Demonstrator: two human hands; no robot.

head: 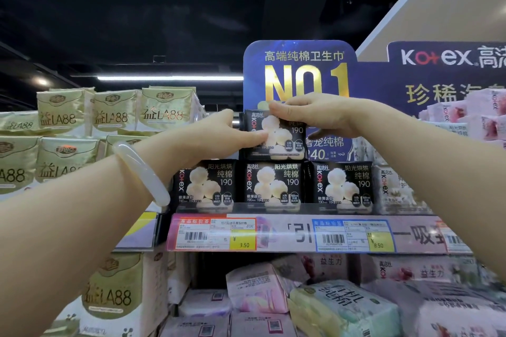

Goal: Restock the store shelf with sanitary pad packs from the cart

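Observation:
A black pad pack with white cotton balls printed on it sits atop a row of three matching black packs on the top shelf. My left hand, a pale bangle on its wrist, grips the pack's left side with thumb on the front. My right hand pinches the pack's top edge from above. The cart is out of view.
Green-gold packs are stacked to the left. Pink packs stand at the right. A blue "NO.1" sign rises behind the black packs. Price tags line the shelf edge. Below lie pink and mint packs.

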